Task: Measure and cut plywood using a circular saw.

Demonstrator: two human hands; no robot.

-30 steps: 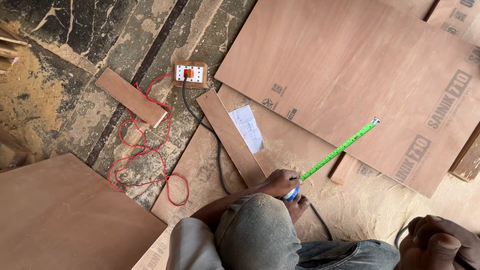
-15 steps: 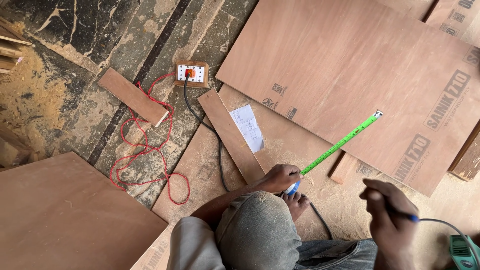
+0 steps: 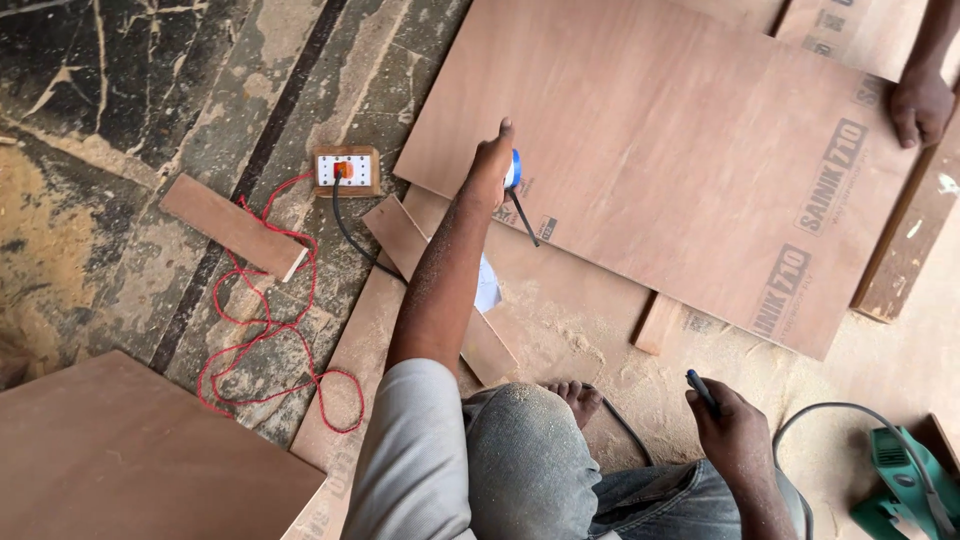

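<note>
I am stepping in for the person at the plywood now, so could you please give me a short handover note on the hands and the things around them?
Left hand: stretched out over the large plywood sheet, its grip on a blue tape measure, tape wound in.
Right hand: near the knee, holding a dark pen.
Another person's hand rests on the sheet's far edge.
Green power tool lies on the floor at the right; socket box with red cable at the left.
No mark on the sheet is visible yet.

Carpentry wkshop: plywood sheets (image 3: pixel 660 150), sawdust (image 3: pixel 570 340), green power saw (image 3: pixel 900 480).
</note>
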